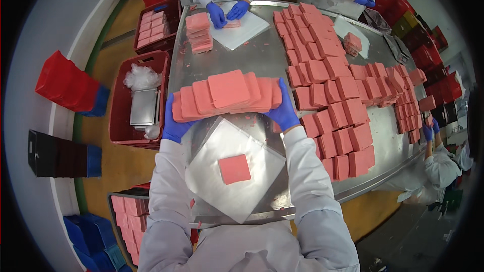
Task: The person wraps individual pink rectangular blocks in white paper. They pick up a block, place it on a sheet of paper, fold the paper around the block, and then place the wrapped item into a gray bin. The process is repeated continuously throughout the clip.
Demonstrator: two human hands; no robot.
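Observation:
My left hand point(176, 127), in a blue glove, grips the left end of a fanned row of pink square slabs point(227, 90). At the other end my right hand point(285, 108), gloved alike, presses inward, so the row is held between both palms over the steel table. Whether its underside touches the tabletop is hidden. Nearer to me, a stack of white paper sheets point(222, 194) lies turned cornerwise, with a single pink slab point(234, 169) flat on it. To the right of my right hand stand several rows of similar slabs point(338, 116).
The steel table point(242, 58) carries scraps. Across it a co-worker's blue-gloved hands point(227, 15) handle a slab on paper, beside a small slab stack point(199, 32). Red crates point(115, 106) stand along the left edge; a slab-filled crate point(130, 221) is by my left elbow. Other people work at right.

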